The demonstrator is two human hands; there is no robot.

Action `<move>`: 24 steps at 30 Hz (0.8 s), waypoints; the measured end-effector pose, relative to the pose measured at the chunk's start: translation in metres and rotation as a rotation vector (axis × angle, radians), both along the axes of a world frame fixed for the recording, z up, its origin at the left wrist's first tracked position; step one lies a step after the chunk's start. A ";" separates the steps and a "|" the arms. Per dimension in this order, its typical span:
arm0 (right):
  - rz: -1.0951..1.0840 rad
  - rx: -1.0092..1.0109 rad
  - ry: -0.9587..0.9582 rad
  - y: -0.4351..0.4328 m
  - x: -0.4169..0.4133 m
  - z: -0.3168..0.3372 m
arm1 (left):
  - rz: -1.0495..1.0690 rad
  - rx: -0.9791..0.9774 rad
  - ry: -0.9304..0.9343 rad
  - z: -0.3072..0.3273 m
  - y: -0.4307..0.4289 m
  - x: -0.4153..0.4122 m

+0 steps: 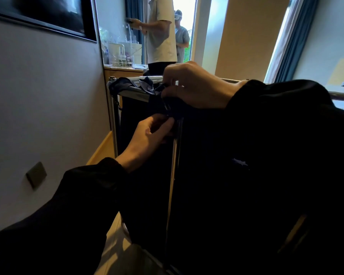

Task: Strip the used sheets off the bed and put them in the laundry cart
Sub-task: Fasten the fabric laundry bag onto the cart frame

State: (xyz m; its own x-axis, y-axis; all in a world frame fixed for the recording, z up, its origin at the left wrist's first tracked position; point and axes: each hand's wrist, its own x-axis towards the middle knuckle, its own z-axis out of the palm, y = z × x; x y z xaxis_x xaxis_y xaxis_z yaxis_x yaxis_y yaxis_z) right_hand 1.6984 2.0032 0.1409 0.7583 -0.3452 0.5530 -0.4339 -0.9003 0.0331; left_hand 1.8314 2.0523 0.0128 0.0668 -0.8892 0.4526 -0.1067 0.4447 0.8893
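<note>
The laundry cart [175,155] stands right in front of me, a chrome tube frame with a dark navy fabric bag [139,120] hung on it. My left hand [151,133] pinches a strap of the bag at the near corner post. Just above it, my right hand [195,86] grips the bag's fabric at the top rail, fingers curled. Another tied strap [121,84] sits on the far left corner of the rail. No sheets or bed are clearly visible; the inside of the bag is too dark to see.
A grey wall [48,96] with a wall plate [36,174] runs close on the left. Beyond the cart is a wooden counter [125,71] with glassware, and two people [161,32] stand there. Blue curtains [294,42] hang at right.
</note>
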 end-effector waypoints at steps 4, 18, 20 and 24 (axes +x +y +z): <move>0.011 -0.006 0.043 0.004 0.009 0.001 | -0.012 0.017 -0.004 0.003 0.004 0.001; 0.098 -0.175 0.421 0.008 0.013 -0.005 | 0.215 -0.171 -0.147 -0.005 0.008 0.016; 0.148 -0.298 0.573 0.006 0.015 -0.004 | 0.193 -0.166 -0.096 -0.008 0.010 0.020; 0.229 -0.354 0.682 0.002 0.020 0.000 | 0.151 -0.177 -0.052 -0.013 0.011 0.025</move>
